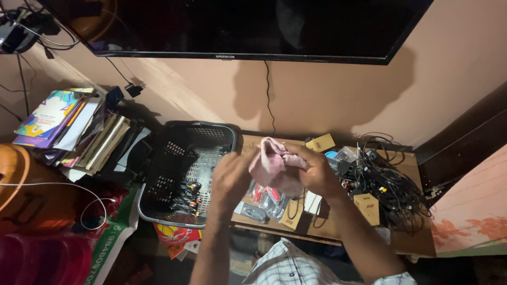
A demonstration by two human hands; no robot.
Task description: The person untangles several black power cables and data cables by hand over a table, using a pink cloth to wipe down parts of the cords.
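Both hands up over the table's [417, 245] middle: right hand [317, 171] pinching the pink cloth [272, 163], left hand [229, 179] closed on its left edge. Looks soft, light, floppy, so best grabbed by the hems. Black basket [174, 163] just left, cable tangle [393, 184] right.

The pink cloth [274, 166] looks soft and matt, a knitted fabric. Left of it, the dark basket [182, 174] is perforated plastic with a slight sheen. Right of the cloth, black cables [393, 192] look rubbery, and small boxes [367, 208] are dull brown cardboard.
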